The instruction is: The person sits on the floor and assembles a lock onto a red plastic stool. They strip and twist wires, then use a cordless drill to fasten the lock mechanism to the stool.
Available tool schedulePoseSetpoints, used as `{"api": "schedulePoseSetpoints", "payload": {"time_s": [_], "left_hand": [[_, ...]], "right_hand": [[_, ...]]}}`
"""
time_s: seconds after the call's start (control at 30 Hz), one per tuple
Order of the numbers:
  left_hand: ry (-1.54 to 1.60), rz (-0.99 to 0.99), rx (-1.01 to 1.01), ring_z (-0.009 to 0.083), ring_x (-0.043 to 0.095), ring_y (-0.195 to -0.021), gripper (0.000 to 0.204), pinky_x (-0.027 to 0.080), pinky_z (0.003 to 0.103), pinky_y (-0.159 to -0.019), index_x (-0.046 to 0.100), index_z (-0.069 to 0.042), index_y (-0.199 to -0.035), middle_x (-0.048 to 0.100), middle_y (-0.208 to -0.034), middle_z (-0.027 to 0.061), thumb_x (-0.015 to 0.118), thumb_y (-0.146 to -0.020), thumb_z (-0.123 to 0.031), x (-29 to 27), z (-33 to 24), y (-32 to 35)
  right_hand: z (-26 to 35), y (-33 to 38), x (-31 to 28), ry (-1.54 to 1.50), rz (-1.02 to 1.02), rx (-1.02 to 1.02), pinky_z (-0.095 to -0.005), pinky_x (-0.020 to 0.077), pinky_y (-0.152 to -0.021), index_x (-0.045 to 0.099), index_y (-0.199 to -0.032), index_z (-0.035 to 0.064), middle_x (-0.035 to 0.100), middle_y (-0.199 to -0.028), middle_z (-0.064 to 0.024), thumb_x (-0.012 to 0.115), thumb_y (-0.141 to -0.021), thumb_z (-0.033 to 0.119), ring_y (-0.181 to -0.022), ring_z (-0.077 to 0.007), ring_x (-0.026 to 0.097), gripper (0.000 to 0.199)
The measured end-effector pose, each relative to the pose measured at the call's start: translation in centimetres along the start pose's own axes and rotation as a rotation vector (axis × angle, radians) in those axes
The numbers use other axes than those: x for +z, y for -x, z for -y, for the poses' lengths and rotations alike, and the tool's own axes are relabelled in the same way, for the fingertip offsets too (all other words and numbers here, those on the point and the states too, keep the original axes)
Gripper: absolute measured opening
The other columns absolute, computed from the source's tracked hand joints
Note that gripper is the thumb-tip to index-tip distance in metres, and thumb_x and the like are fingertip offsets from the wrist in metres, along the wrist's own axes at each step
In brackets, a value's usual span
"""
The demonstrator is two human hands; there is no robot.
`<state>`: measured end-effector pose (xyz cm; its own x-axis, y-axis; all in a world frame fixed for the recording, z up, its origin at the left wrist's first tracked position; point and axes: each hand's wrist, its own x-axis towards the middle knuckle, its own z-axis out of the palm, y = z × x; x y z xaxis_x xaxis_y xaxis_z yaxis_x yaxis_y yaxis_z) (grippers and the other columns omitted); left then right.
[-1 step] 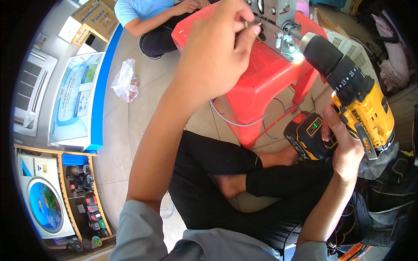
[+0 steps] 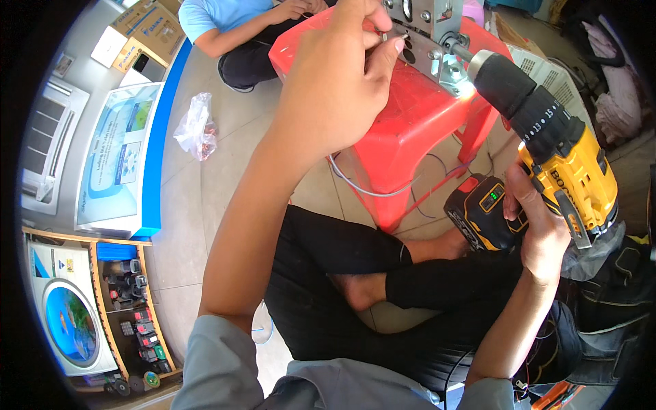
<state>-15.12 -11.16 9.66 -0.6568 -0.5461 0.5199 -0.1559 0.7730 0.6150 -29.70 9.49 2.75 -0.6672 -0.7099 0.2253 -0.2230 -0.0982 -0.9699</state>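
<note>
My right hand (image 2: pixel 540 229) is wrapped round the grip of a yellow and black cordless drill (image 2: pixel 577 181). The drill's chuck points up and left, and its driver tip meets a bolt on a perforated metal bracket (image 2: pixel 447 58). Light from the drill falls on the bracket's lower corner. The bracket rests on a red plastic stool (image 2: pixel 396 137). My left hand (image 2: pixel 338 89) reaches over the stool with thumb and fingers closed in a pinch beside the bracket's holes. What sits in that pinch is too small and too covered to name.
Across the stool sits another person in a blue shirt (image 2: pixel 222 27), hands together. A plastic bag (image 2: pixel 198 126) lies on the tiled floor. Thin cable (image 2: pixel 372 191) loops by the stool legs. Shelves of power tools (image 2: pixel 137 307) stand left; a black bag (image 2: pixel 611 307) lies right.
My left hand has shifted very slightly left, its thumb tip drawing back from the bracket. The drill stays at the bolt with barely any movement.
</note>
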Motion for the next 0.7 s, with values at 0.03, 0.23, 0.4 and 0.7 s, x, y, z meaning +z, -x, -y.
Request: {"api": "schedulePoseSetpoints", "payload": {"time_s": [0.03,0.23,0.4,0.7], "left_hand": [[-0.023,-0.009,0.015,0.0257,0.062,-0.069,0.019,0.047,0.035,-0.068,0.044,0.0,-0.106,0.058,-0.074,0.0131,0.061,-0.098,-0.006,0.0,0.1,-0.1],[0.014,-0.038,-0.037,0.0239,0.061,-0.072,0.019,0.047,0.035,-0.07,0.04,-0.003,-0.106,0.056,-0.077,0.0121,0.057,-0.099,-0.004,0.2,0.3,-0.5],[-0.012,-0.064,0.13,0.041,0.065,-0.074,0.023,0.046,0.048,-0.064,0.046,-0.002,-0.107,0.064,-0.076,0.0211,0.064,-0.094,-0.009,0.3,1.6,-0.7],[0.226,0.111,0.036,0.0071,0.052,-0.066,0.033,0.04,0.024,-0.058,0.035,-0.009,-0.118,0.062,-0.082,0.0057,0.061,-0.098,-0.003,0.1,3.3,-0.8]], "right_hand": [[0.0,-0.1,0.1,0.008,-0.004,0.001,-0.023,0.0403,-0.053,0.064,-0.107,0.0017,0.06,-0.075,-0.0013,0.071,-0.092,0.01,-0.058,-0.0072,0.052,0.019],[-0.3,-0.8,0.6,-0.053,-0.017,-0.02,-0.0229,0.0389,-0.052,0.064,-0.105,0.001,0.058,-0.069,-0.0007,0.069,-0.093,0.011,-0.055,-0.0079,0.051,0.016],[-0.5,-0.5,0.6,0.021,-0.064,0.012,-0.0236,0.0378,-0.053,0.064,-0.104,0.0011,0.056,-0.066,0.0001,0.067,-0.094,0.01,-0.054,-0.0082,0.05,0.014],[-0.3,-0.4,0.7,-0.053,-0.062,0.035,-0.0228,0.0397,-0.053,0.064,-0.11,0.0026,0.06,-0.076,0.0002,0.07,-0.093,0.013,-0.058,-0.0067,0.052,0.021]]}}
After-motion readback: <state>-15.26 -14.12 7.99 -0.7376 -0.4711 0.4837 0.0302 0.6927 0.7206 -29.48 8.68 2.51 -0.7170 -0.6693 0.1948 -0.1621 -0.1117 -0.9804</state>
